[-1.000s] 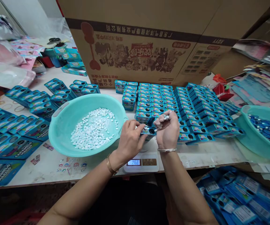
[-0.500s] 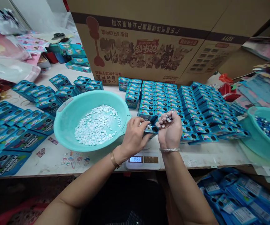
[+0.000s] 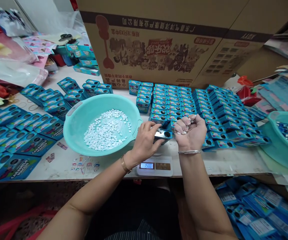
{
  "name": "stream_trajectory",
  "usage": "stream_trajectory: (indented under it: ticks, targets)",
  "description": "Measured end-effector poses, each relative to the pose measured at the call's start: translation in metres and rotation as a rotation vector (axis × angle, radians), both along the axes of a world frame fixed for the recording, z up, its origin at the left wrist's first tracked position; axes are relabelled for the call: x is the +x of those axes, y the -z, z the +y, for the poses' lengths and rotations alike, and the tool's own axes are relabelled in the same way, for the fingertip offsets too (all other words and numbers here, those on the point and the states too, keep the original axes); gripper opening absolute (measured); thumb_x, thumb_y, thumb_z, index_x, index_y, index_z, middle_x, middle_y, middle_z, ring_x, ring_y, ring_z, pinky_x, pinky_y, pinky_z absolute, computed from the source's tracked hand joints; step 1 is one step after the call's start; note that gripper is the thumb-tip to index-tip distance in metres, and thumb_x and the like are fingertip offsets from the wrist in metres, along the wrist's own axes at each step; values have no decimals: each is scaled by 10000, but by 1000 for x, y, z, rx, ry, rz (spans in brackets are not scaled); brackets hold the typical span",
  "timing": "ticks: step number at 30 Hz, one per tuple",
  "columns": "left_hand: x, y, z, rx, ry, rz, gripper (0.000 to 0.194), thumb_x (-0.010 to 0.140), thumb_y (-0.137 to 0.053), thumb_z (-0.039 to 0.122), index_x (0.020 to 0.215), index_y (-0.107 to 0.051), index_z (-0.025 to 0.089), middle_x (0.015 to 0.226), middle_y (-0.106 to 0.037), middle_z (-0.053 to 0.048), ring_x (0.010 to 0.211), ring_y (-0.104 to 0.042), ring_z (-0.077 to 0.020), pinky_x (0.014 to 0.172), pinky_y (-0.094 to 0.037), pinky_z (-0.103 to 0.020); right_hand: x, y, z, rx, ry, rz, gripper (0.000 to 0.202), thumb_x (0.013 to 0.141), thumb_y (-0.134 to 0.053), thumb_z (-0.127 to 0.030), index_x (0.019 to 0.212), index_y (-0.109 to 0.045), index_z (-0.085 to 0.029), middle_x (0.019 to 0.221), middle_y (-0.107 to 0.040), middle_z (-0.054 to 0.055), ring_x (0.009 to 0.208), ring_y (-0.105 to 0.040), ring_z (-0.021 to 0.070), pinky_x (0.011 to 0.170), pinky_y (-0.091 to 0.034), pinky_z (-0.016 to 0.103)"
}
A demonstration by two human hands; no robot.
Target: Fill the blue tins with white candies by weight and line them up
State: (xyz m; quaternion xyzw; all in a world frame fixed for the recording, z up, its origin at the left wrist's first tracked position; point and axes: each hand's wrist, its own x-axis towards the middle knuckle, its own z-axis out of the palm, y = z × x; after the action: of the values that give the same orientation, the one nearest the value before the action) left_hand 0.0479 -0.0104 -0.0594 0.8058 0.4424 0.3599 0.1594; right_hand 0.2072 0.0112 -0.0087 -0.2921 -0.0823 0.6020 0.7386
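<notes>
My left hand [image 3: 147,141] grips a small blue box [image 3: 164,134] between thumb and fingers, above the white digital scale [image 3: 154,166], whose display is lit. In the top of that box there is a dark round hole. Just to its right, my right hand [image 3: 191,132] is turned palm up with fingers curled in over several white candies [image 3: 181,133]. A gap separates it from the box. Left of my hands stands a turquoise basin [image 3: 70,133] with many more white candies [image 3: 106,131] spread over its bottom.
Rows of blue boxes [image 3: 174,100] stand behind my hands, and more boxes [image 3: 26,130] fill the table's left side. A big cardboard carton [image 3: 159,43] blocks the back. On the right sits another turquoise basin [image 3: 271,143] of blue items. Blue packaging [image 3: 259,210] lies below the table edge.
My right hand has moved right, away from the blue box, still curled around candies. My left hand keeps its grip on the box. The scale reading has dropped.
</notes>
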Motion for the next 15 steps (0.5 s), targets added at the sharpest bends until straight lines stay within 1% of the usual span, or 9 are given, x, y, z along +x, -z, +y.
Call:
stream_trajectory:
  ticks: [2, 6, 9, 12, 15]
  targets:
    - [-2, 0, 0, 20, 0, -9, 466, 844, -689, 277, 1267, -533, 157, 1196, -548, -133, 1156, -487, -296, 1009, -452, -478, 2, -2, -1, 15, -13, 2, 260, 885, -513, -273, 659, -400, -212, 554, -297, -85, 370, -223, 59, 310, -194, 177]
    - [-8, 0, -2, 73, -17, -6, 477, 844, -695, 277, 1272, -528, 146, 1195, -541, -134, 1134, -498, -290, 1004, -467, -475, 6, -5, -6, 13, -24, 19, 266, 916, -443, -258, 656, -422, -210, 549, -282, -80, 364, -226, 67, 301, -194, 187]
    - [-13, 3, -4, 137, -44, 31, 435, 868, -668, 278, 1255, -543, 126, 1182, -555, -145, 1164, -487, -303, 1019, -463, -485, 10, -6, -11, 27, -23, 19, 256, 912, -464, -256, 663, -438, -207, 549, -273, -83, 363, -225, 66, 299, -198, 183]
    - [-14, 6, -9, 201, -61, 108, 349, 903, -614, 269, 1218, -576, 124, 1162, -589, -153, 1223, -467, -327, 1060, -424, -535, 16, -4, -18, 45, -15, 14, 247, 906, -486, -253, 666, -448, -204, 551, -272, -85, 368, -233, 64, 303, -207, 176]
    - [-8, 7, -15, 198, -67, 190, 322, 907, -601, 266, 1209, -595, 156, 1212, -609, -148, 1262, -467, -345, 1101, -351, -608, 20, 0, -26, 46, 1, 18, 253, 914, -457, -245, 666, -457, -199, 550, -281, -81, 372, -241, 64, 308, -214, 175]
